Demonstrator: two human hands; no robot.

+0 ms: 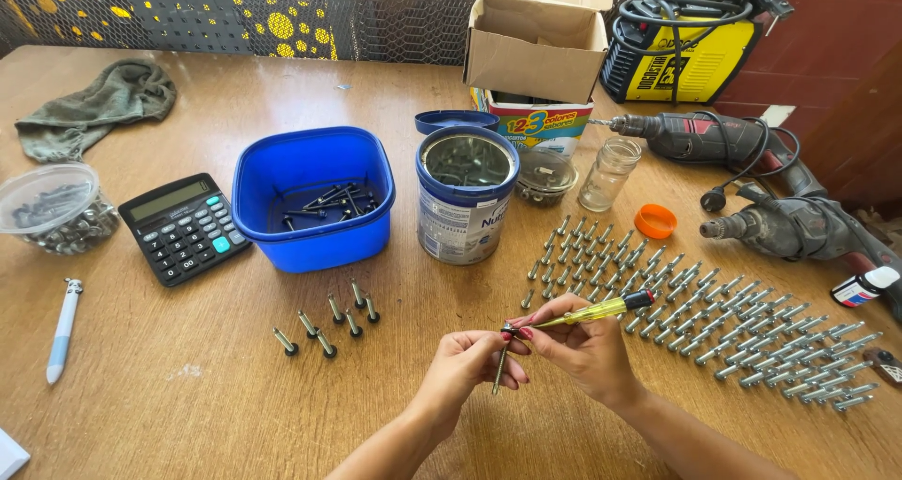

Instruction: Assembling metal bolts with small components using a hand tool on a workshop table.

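Left hand (467,356) pinches an anchor bolt (502,365), right hand (583,344) grips a yellow screwdriver (601,309); a slip could drop the bolt onto the worktop (188,395).

Matt worn wooden table (188,386), glossy blue plastic tub (313,198), shiny metal tin (466,196), dull grey metal anchor bolts (714,320), clear glass jar (609,174), creased brown cardboard box (537,43), rumpled green cloth (99,104), translucent yellow plastic screwdriver (601,309).

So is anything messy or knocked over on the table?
Mostly tidy. The bolts lie in neat rows. Only the grey cloth is crumpled in a corner, and the orange lid lies apart from the open glass jar.
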